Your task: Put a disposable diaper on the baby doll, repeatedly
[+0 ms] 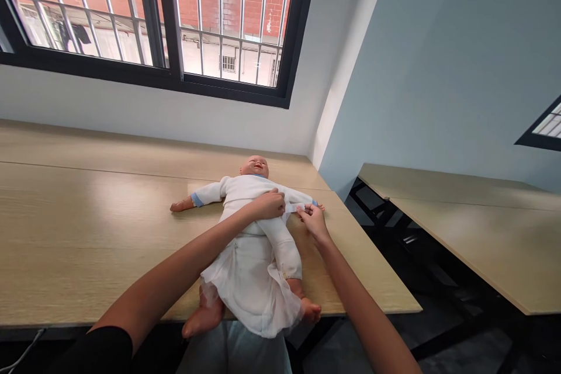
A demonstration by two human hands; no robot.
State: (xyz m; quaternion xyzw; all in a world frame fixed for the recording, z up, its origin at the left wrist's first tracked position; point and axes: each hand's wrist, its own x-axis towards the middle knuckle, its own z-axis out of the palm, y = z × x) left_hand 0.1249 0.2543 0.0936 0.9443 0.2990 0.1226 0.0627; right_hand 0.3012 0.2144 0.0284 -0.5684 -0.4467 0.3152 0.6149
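A baby doll (245, 188) in a white suit with blue cuffs lies on its back, its head away from me and its feet at the table's near edge. Between and over its legs a white diaper (248, 272) with thin ruffled sides is spread, its near end hanging past the edge. My left hand (270, 204) is closed against the doll's waist; what its fingers hold is hidden. Just right of it, my right hand (312, 217) pinches the end of a white diaper tab (294, 208), which is stretched out sideways near the doll's blue cuff.
The doll lies on a light wooden table (109, 234) below a barred window (228, 23). To the right, past a gap, stands a second wooden table (477, 234) with a dark frame. A white cable (26, 350) hangs at the lower left.
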